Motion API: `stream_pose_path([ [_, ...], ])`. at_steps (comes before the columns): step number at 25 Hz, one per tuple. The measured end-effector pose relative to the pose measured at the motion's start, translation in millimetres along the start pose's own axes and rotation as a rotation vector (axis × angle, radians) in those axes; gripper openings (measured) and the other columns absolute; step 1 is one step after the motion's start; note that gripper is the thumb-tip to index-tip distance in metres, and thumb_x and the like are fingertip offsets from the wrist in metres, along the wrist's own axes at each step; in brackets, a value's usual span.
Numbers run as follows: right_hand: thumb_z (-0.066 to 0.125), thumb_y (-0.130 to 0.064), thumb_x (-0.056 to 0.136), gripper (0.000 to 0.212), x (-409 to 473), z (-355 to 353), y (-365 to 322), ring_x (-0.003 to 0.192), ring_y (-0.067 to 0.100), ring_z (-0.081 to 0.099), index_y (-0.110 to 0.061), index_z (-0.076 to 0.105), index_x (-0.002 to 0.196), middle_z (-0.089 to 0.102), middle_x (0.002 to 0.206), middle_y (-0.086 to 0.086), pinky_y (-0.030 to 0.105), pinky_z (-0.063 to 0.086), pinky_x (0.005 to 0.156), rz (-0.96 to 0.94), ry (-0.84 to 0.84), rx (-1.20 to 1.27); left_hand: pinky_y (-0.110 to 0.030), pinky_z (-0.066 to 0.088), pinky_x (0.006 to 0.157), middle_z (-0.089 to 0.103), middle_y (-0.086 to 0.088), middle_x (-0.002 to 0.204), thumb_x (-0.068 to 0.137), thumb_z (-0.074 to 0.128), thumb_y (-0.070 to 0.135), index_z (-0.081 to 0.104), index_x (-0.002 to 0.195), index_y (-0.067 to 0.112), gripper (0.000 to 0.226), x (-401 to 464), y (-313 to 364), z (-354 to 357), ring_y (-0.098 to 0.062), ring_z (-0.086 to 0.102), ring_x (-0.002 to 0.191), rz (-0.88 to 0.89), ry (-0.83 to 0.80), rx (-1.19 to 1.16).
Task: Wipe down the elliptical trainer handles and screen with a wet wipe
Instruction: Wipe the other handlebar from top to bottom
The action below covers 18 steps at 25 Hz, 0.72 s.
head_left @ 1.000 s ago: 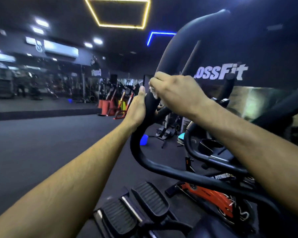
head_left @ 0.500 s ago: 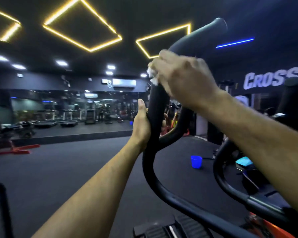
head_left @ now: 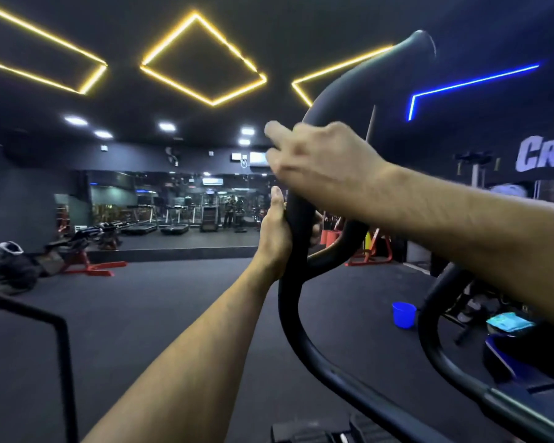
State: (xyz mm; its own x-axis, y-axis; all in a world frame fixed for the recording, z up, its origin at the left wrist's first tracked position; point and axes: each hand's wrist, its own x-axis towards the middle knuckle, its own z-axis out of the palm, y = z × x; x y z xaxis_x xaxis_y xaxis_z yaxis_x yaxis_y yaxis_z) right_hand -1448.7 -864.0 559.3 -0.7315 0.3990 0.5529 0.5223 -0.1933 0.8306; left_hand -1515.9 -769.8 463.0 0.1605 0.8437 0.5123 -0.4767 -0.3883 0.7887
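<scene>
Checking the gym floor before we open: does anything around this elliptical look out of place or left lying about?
A blue bucket stands alone on the open floor beyond the handle that both hands grip. A dark bag lies slumped at far left. Nothing looks spilled or broken.

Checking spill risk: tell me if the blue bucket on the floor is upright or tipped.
Upright. The blue bucket stands on the dark floor with its open rim facing up, right of the handle. Whether it holds water cannot be told.

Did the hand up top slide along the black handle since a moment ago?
Yes. The right hand has climbed the handle, away from the left hand, which still grips the same spot lower down; the gap between them has grown.
</scene>
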Motion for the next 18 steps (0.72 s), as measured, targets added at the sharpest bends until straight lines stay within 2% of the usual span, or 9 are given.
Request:
stream_pose_path([
  [1, 0.044, 0.002, 0.078, 0.026, -1, 3, 1, 0.064, 0.022, 0.059, -0.017, 0.063, 0.078, 0.059, 0.088, 0.005, 0.025, 0.012, 0.043, -0.008, -0.015, 0.002, -0.025, 0.042, 0.048, 0.059, -0.014, 0.061, 0.114, 0.024, 0.047, 0.063, 0.081, 0.001, 0.069, 1, -1, 0, -0.024, 0.052, 0.050, -0.002, 0.003, -0.002],
  [3, 0.041, 0.000, 0.079, 0.031, -2, 4, -10, 0.071, 0.024, 0.058, -0.018, 0.065, 0.075, 0.062, 0.080, 0.004, 0.028, 0.025, 0.049, -0.063, 0.003, 0.002, -0.025, 0.045, 0.046, 0.059, -0.012, 0.057, 0.114, 0.032, 0.028, 0.062, 0.084, -0.002, 0.052, -2, 1, 1, -0.024, 0.056, 0.049, 0.031, 0.075, 0.074],
  [5, 0.044, 0.001, 0.089, 0.030, -1, 5, -28, 0.084, 0.028, 0.057, -0.019, 0.063, 0.079, 0.064, 0.086, 0.007, 0.033, 0.030, 0.060, -0.157, -0.063, 0.072, -0.028, 0.051, 0.046, 0.065, -0.002, 0.055, 0.109, 0.037, 0.011, 0.062, 0.084, 0.002, 0.036, -4, 3, 0, -0.020, 0.066, 0.053, 0.083, 0.126, 0.172],
  [7, 0.048, -0.003, 0.095, 0.025, 1, 3, -33, 0.096, 0.027, 0.051, -0.021, 0.049, 0.078, 0.063, 0.093, 0.003, 0.036, 0.031, 0.066, -0.190, -0.170, 0.123, -0.031, 0.056, 0.052, 0.067, -0.002, 0.057, 0.109, 0.036, 0.010, 0.061, 0.085, 0.009, 0.035, -5, 3, -1, -0.021, 0.069, 0.059, 0.069, 0.142, 0.160],
  [9, 0.042, -0.003, 0.093, 0.026, 7, -9, -16, 0.096, 0.028, 0.048, -0.020, 0.042, 0.073, 0.062, 0.088, 0.005, 0.038, 0.031, 0.067, -0.178, -0.149, 0.121, -0.031, 0.051, 0.050, 0.063, -0.012, 0.059, 0.110, 0.034, 0.022, 0.063, 0.080, 0.003, 0.046, -3, 1, -3, -0.031, 0.061, 0.058, 0.011, 0.091, 0.066],
  [11, 0.038, 0.003, 0.088, 0.025, 12, -9, 2, 0.090, 0.030, 0.047, -0.017, 0.045, 0.075, 0.057, 0.080, 0.010, 0.040, 0.033, 0.068, -0.144, -0.044, 0.132, -0.028, 0.041, 0.049, 0.060, -0.014, 0.063, 0.112, 0.027, 0.043, 0.064, 0.079, 0.001, 0.065, -3, 2, -1, -0.026, 0.053, 0.053, -0.043, 0.035, -0.012],
  [13, 0.029, 0.002, 0.084, 0.031, 11, 3, 4, 0.088, 0.031, 0.048, -0.014, 0.055, 0.079, 0.052, 0.076, 0.008, 0.044, 0.037, 0.076, -0.090, 0.043, 0.041, -0.026, 0.039, 0.048, 0.059, -0.014, 0.064, 0.112, 0.023, 0.047, 0.064, 0.078, 0.003, 0.068, -1, 2, -1, -0.022, 0.053, 0.050, -0.066, 0.033, -0.034],
  [15, 0.029, -0.004, 0.085, 0.034, 0, 19, -16, 0.090, 0.031, 0.053, -0.013, 0.061, 0.080, 0.056, 0.076, 0.005, 0.047, 0.036, 0.085, -0.092, 0.066, -0.065, -0.022, 0.044, 0.046, 0.059, -0.010, 0.063, 0.114, 0.029, 0.032, 0.061, 0.081, 0.007, 0.052, -3, 2, -3, -0.018, 0.060, 0.049, -0.048, 0.074, 0.012],
  [18, 0.038, -0.001, 0.088, 0.025, -16, 45, -50, 0.090, 0.030, 0.054, -0.011, 0.060, 0.080, 0.060, 0.078, 0.005, 0.046, 0.033, 0.082, -0.151, 0.050, -0.094, -0.015, 0.051, 0.058, 0.061, 0.004, 0.078, 0.113, 0.034, 0.008, 0.056, 0.092, 0.019, 0.032, -2, -4, -4, 0.008, 0.064, 0.058, 0.041, 0.047, 0.073],
])
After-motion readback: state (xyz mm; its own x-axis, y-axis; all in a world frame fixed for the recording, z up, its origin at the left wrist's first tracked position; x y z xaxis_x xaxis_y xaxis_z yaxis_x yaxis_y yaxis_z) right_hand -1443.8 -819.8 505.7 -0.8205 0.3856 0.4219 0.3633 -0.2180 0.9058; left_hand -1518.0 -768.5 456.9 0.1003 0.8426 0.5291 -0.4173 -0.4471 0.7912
